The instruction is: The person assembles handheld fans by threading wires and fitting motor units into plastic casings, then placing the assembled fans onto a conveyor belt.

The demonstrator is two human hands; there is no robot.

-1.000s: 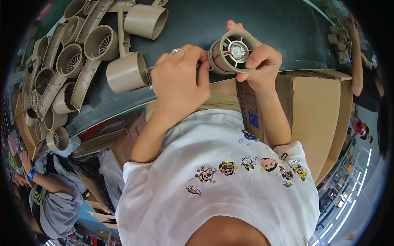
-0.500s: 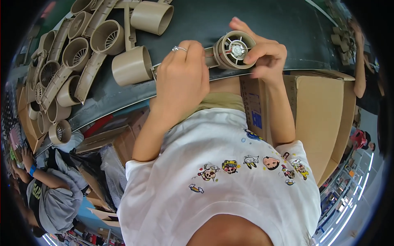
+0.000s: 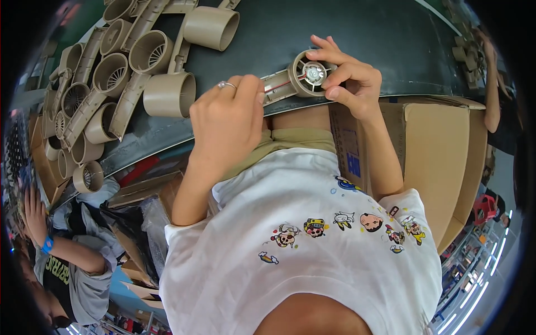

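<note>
A tan plastic housing [image 3: 280, 85] lies near the table's front edge; its channel-shaped arm leads to a round ring. Inside the ring sits a small silvery motor [image 3: 314, 73] with pale spokes. A red wire [image 3: 274, 88] runs from the motor along the channel to the fingertips of my left hand [image 3: 229, 114], which are closed on it. That hand covers the arm's middle. A tan cylinder [image 3: 167, 95] to its left appears to be the same housing's other end. My right hand [image 3: 356, 82] grips the ring's right side, with fingers on the rim and thumb at the lower edge.
Several similar tan housings [image 3: 111, 75] are piled at the table's left. Below the edge, an open cardboard box [image 3: 438, 162] stands at right. A co-worker's hand [image 3: 34, 215] shows at far left, another person's arm [image 3: 491, 92] at far right.
The housing and both hands have shifted slightly left. My left hand has slid lower, uncovering more channel and red wire. My right fingers have closed onto the ring's rim.
</note>
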